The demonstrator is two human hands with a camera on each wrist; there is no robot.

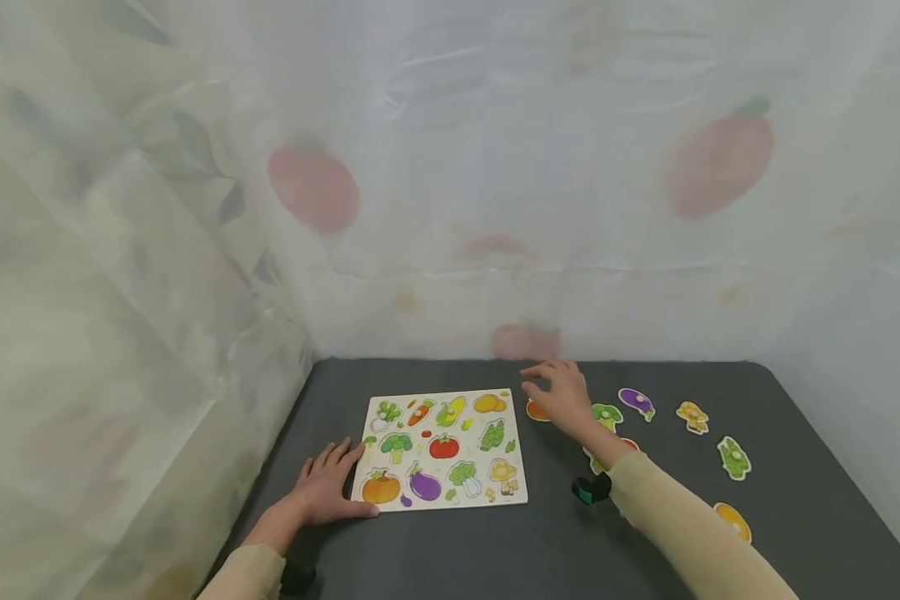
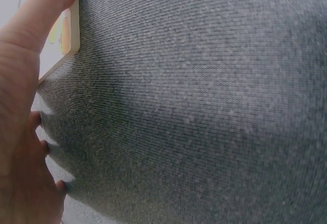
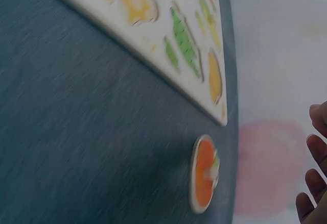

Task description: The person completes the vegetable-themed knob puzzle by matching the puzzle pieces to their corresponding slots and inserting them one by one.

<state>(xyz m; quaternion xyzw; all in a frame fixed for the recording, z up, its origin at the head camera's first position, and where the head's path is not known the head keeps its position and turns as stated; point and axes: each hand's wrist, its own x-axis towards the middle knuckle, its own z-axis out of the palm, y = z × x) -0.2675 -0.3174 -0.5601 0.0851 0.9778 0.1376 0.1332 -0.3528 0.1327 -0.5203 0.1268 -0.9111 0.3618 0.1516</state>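
Note:
A white puzzle board (image 1: pixel 412 433) with pictured vegetables lies on the dark grey table. My left hand (image 1: pixel 318 492) rests at its lower left corner, the thumb along the front edge and the fingers spread by the left edge. In the left wrist view the thumb (image 2: pixel 38 17) lies against the board's corner. Right of the board, my right hand (image 1: pixel 558 392) hovers over an orange pumpkin piece (image 1: pixel 537 411), fingers loosely bent and holding nothing. The right wrist view shows that piece (image 3: pixel 203 173) on the table, apart from the fingers, with a small knob on it.
Loose pieces lie to the right: an eggplant (image 1: pixel 636 402), a mushroom (image 1: pixel 693 417), a green pea-pod-like piece (image 1: pixel 734 458) and a yellow-orange piece (image 1: pixel 732 522). A green piece (image 1: pixel 607 415) and others sit partly under the right forearm. Printed sheeting (image 1: pixel 450 317) hangs behind the table.

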